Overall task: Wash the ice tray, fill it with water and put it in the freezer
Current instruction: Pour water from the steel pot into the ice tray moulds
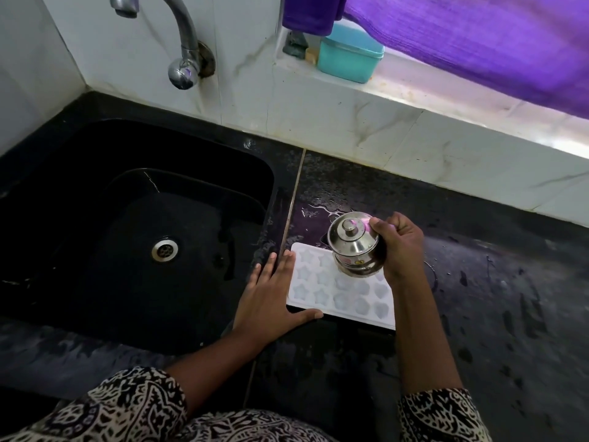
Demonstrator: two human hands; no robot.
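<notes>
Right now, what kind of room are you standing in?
Probably a home kitchen: a black sink with a metal tap above it, a wet dark counter, and a white ice tray lying there.

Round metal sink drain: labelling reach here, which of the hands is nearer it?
Left. The left hand lies flat on the dark counter right of the black sink; the right hand grips a lidded steel pot over the white ice tray, farther from the round metal drain.

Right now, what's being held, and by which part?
The right hand grips the lidded steel pot by its side, over the ice tray. The left hand lies flat, holding nothing.
</notes>
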